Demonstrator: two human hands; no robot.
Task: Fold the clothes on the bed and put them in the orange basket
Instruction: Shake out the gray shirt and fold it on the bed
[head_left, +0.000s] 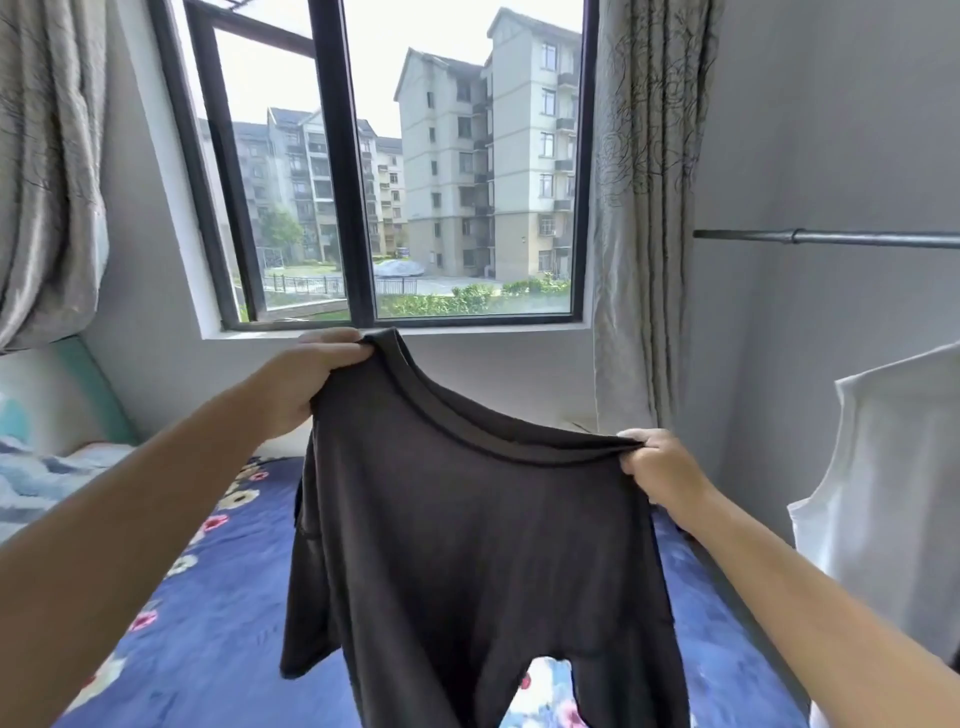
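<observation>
I hold a dark grey T-shirt (467, 561) up in the air over the bed (218, 639), which has a blue flowered sheet. My left hand (306, 384) pinches one shoulder of the shirt, higher up and near the window sill. My right hand (660, 467) pinches the other shoulder, lower and to the right. The shirt hangs down spread between both hands, neckline sagging, one sleeve dangling at the left. The orange basket is not in view.
A white sleeveless top (883, 519) hangs at the right under a metal rail (831, 238). Ahead is a window (395, 166) with curtains (644, 208) on both sides. A light blue blanket (41, 483) and a teal headboard (98, 395) are at the left.
</observation>
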